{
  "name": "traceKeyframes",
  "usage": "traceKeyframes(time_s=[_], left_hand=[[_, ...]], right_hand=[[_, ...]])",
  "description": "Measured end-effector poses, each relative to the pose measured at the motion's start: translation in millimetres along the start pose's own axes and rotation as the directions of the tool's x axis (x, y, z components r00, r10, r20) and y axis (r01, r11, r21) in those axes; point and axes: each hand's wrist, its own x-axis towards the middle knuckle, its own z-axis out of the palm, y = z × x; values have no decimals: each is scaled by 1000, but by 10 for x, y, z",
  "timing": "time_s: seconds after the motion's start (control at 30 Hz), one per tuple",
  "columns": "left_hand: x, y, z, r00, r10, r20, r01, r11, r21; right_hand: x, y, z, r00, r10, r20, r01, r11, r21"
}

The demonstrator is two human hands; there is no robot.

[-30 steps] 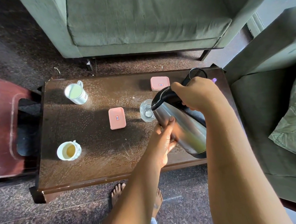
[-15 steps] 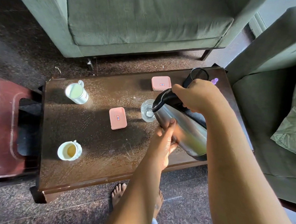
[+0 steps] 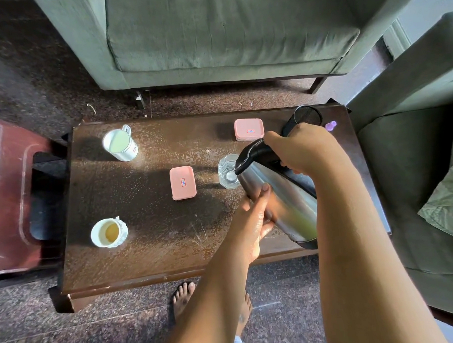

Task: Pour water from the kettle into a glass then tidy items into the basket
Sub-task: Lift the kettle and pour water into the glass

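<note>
A steel kettle (image 3: 287, 205) with a black top is tilted to the left, its spout over a clear glass (image 3: 227, 171) standing on the dark wooden table (image 3: 150, 243). My right hand (image 3: 303, 151) grips the kettle's black handle. My left hand (image 3: 256, 217) presses flat against the kettle's steel side from below. A black mesh basket (image 3: 305, 116) stands at the table's far right, partly hidden behind my right hand. Two pink boxes lie on the table, one (image 3: 182, 182) left of the glass and one (image 3: 249, 129) behind it.
A white mug (image 3: 120, 145) stands at the far left of the table and a white cup (image 3: 108, 233) with brown liquid at the near left. A small purple object (image 3: 330, 126) lies by the basket. Green sofas (image 3: 226, 32) flank the table; a red stool (image 3: 14, 193) stands left.
The kettle and both hands have barely moved; the kettle stays tilted over the glass.
</note>
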Motion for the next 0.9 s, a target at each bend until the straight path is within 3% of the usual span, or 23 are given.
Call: traceKeyframes(time_s=[0.9], left_hand=[[22,-27,-39,1000,-12,3,11,1000,18]], right_hand=[[10,-13,53,1000,-10,-8,10,1000,-28]])
